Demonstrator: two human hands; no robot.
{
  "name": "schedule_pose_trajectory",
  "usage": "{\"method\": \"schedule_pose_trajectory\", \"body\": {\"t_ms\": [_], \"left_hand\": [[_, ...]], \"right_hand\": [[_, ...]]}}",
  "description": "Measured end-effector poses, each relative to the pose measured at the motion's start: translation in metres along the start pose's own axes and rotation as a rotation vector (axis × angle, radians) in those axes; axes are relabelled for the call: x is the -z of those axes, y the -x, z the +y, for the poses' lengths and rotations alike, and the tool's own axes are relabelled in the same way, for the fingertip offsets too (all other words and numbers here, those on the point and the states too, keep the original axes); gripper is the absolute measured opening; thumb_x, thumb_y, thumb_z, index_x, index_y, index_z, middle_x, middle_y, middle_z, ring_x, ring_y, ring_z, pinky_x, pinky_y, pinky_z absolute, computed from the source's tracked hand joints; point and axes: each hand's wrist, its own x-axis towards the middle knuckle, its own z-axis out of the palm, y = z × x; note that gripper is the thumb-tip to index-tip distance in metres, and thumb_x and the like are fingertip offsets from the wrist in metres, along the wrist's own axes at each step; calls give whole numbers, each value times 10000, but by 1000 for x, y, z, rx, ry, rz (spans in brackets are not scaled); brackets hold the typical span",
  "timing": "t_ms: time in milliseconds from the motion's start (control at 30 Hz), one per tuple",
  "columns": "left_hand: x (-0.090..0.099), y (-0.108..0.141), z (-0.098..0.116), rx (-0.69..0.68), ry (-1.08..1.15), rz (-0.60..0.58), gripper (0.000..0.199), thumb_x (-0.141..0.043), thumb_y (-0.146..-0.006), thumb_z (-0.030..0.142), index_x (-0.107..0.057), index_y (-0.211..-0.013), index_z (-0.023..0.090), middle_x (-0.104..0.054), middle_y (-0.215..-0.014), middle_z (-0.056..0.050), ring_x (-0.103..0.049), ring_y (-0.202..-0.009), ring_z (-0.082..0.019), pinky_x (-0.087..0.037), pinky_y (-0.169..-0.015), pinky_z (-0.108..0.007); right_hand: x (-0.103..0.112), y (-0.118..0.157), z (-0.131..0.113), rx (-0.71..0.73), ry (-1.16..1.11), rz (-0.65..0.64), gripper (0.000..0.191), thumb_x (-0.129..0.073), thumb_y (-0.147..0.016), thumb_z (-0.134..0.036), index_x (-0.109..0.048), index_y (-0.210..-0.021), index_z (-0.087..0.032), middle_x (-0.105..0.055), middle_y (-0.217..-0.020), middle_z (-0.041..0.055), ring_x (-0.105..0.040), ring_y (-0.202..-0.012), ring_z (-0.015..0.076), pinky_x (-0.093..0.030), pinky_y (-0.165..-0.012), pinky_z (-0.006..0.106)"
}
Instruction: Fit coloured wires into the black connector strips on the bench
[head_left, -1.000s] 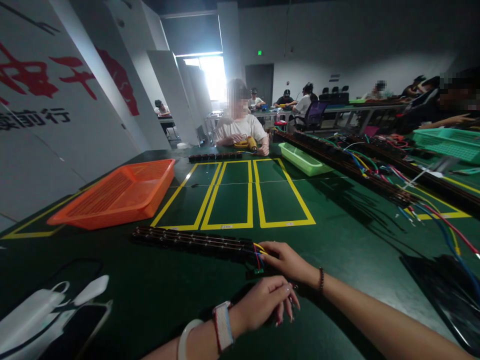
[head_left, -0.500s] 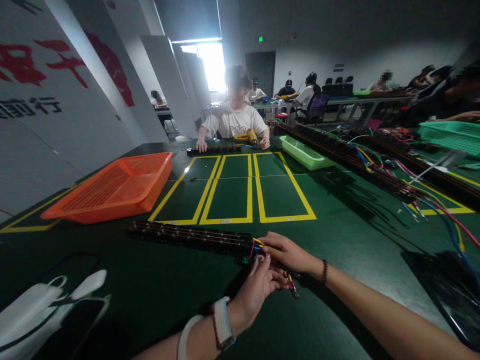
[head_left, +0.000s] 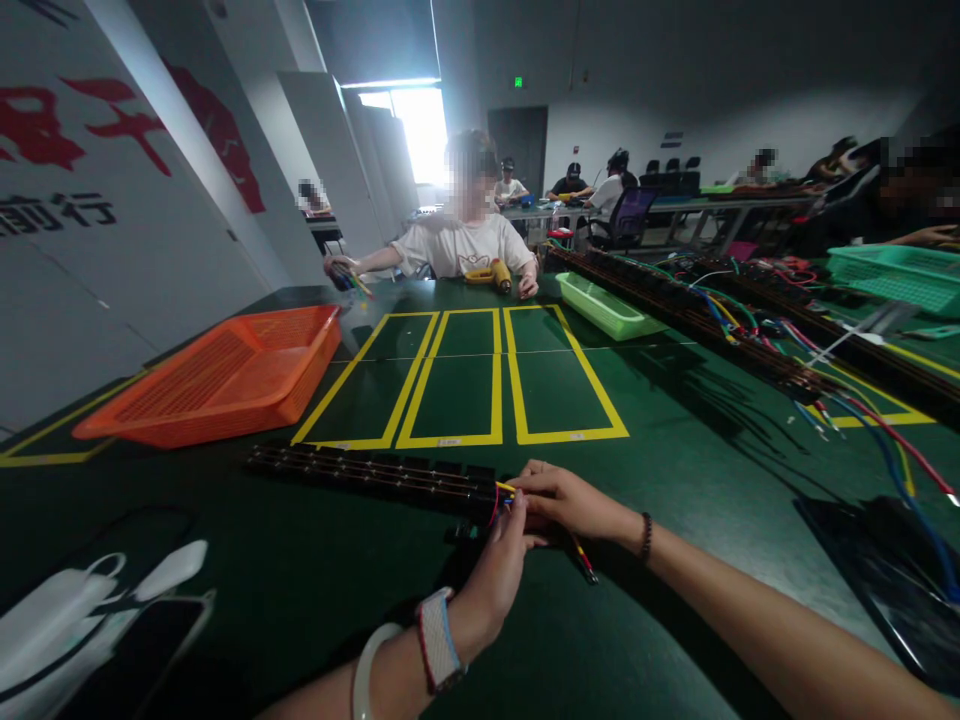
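Observation:
A long black slotted strip with copper-coloured lines point(head_left: 375, 482) lies on the green table before me, slightly slanted. Coloured wires point(head_left: 507, 492), yellow, blue and red, come out of its right end. My left hand point(head_left: 504, 560) is closed at these wires, fingertips and thumb pinching near the strip's end. Over the same wires, my right hand point(head_left: 566, 505) is closed from the right, its fingers bent round the bundle. Red and yellow wire ends with metal lugs point(head_left: 585, 562) stick out below my right hand. A small green part point(head_left: 463, 532) sits under the strip's end.
An orange basket point(head_left: 300, 400) stands at left, a light green tray point(head_left: 611, 310) farther back. More black strips with wires point(head_left: 690, 315) extend along the right. A phone point(head_left: 154, 655) and white charger point(head_left: 60, 625) lie front left. Across the table, a person sits behind a yellow heat gun point(head_left: 491, 275).
My left hand has moved up and closed in on the wires at the strip's end. The person opposite has lifted a wired strip off the table to the left.

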Motion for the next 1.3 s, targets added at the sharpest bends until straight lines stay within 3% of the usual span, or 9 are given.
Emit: {"method": "schedule_pose_trajectory", "body": {"t_ms": [167, 333, 500, 567, 700, 833, 1067, 1200, 1300], "left_hand": [[-3, -2, -3, -3, 247, 35, 447, -429, -886, 463, -421, -1287, 268, -396, -1409, -79, -318, -1324, -197, -223, -1098, -394], [0, -12, 2, 25, 331, 22, 425, -388, -901, 460, -485, -1225, 202, -451, -1365, -123, -378, -1293, -210, -260, -1093, -384], [3, -15, 6, 49, 350, 6, 533, -391, -885, 508, -408, -1313, 191, -373, -1421, -141, -359, -1306, -194, -270, -1091, -338], [5, -14, 7, 22, 356, -52, 547, -372, -886, 523, -369, -1351, 236, -381, -1421, -116, -364, -1304, -184, -265, -1093, -340], [8, -12, 8, 13, 331, -91, 545, -358, -883, 538, -323, -1382, 321, -423, -1399, -72, -386, -1290, -186, -257, -1093, -363], [7, -12, 10, 17, 329, -87, 562, -351, -876, 556, -320, -1386, 322, -431, -1391, -85, -404, -1277, -211, -256, -1090, -397], [4, -11, 11, 1, 365, -70, 568, -350, -880, 552, -341, -1381, 284, -458, -1367, -100, -427, -1258, -209, -284, -1074, -379], [4, -11, 10, -3, 365, -85, 581, -372, -874, 551, -318, -1392, 294, -482, -1345, -96, -427, -1257, -214, -303, -1062, -388], [4, -10, 12, 24, 352, -78, 575, -353, -878, 551, -320, -1393, 298, -487, -1338, -100, -430, -1255, -225, -288, -1069, -410]], "right_hand": [[-5, -6, 3, -6, 21, -12, 307, -484, -921, -336, -595, -1196, -258, -547, -877, 31, -503, -866, 173, -409, -812, 305], [-4, -9, 3, -28, 61, -25, 307, -468, -926, -342, -582, -1199, -260, -587, -933, 34, -526, -881, 174, -410, -815, 312], [2, -6, 10, -150, 11, 136, 251, -537, -877, -396, -609, -990, -184, -611, -967, 45, -553, -854, 171, -434, -752, 286], [4, -5, 11, -193, 64, 103, 270, -533, -870, -433, -608, -889, -174, -612, -898, 43, -552, -780, 164, -433, -689, 274], [9, -5, 9, -148, 178, -21, 326, -478, -895, -442, -635, -795, -174, -597, -841, 50, -538, -757, 163, -415, -682, 277], [11, -4, 9, -206, 8, -101, 278, -509, -878, -424, -627, -833, -176, -612, -830, 34, -546, -722, 148, -418, -644, 258], [8, -4, 13, -356, -418, -118, 299, -586, -814, -458, -592, -839, -160, -597, -698, -1, -518, -591, 107, -392, -556, 227], [7, -3, 10, -372, -424, -162, 326, -600, -797, -477, -628, -799, -152, -581, -651, -9, -485, -541, 92, -372, -523, 217], [6, -3, 9, -379, -337, -126, 337, -590, -800, -480, -638, -748, -150, -573, -610, -9, -471, -510, 92, -361, -490, 211]]}}
